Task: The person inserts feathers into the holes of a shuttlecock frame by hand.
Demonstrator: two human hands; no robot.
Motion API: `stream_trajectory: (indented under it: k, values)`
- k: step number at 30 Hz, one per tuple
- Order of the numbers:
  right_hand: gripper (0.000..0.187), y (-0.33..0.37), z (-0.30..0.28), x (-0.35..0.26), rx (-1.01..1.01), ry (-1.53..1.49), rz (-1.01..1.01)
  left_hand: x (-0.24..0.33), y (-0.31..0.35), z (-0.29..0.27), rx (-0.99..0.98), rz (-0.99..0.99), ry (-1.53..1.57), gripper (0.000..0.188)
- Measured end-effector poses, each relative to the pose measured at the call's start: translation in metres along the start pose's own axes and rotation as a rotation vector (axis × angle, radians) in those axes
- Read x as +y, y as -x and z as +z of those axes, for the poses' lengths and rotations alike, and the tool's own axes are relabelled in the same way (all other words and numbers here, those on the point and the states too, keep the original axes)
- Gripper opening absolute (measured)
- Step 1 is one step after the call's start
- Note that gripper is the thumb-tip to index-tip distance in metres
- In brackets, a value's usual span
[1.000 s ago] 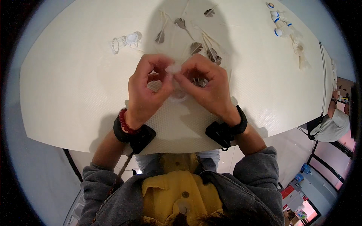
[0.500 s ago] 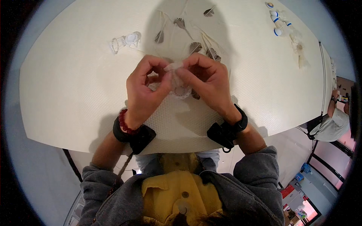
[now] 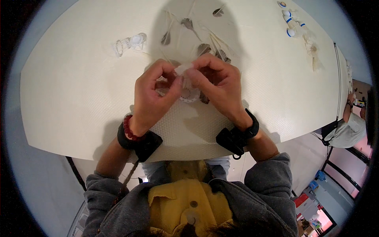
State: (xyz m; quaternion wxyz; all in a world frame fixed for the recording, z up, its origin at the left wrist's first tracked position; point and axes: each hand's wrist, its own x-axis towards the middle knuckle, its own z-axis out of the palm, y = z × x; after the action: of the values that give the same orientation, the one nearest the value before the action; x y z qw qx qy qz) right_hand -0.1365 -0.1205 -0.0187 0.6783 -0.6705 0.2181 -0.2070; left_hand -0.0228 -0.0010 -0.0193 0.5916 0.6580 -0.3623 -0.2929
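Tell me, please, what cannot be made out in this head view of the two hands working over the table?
- The small white piece pinched between the left hand and right hand: too small to tell its kind.
- The white ring on the table: largely hidden beneath both hands.
- The dark feather-like bits beyond: too small and shadowed.
- The person at right: cut off by the picture's rim.

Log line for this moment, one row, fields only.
left hand: pinching small white piece | right hand: pinching same piece | under hands: white ring | surface: cream table | nearby: feathers
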Motion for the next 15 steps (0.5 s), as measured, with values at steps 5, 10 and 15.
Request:
stream_trajectory:
  k: [5,10,15]
  values:
    - [0.003,0.0021,-0.0001,-0.0059,-0.026,0.055,0.006,-0.0052,0.0011,0.0004,0.016,-0.026,0.054,0.009]
    - [0.012,0.0005,-0.0015,-0.0009,-0.032,0.056,-0.058,-0.0029,0.0024,0.0016,0.015,-0.041,0.117,0.008]
    - [0.005,0.0003,-0.0009,-0.0003,-0.075,0.041,-0.132,-0.0042,0.003,0.002,0.019,0.029,0.018,0.008]
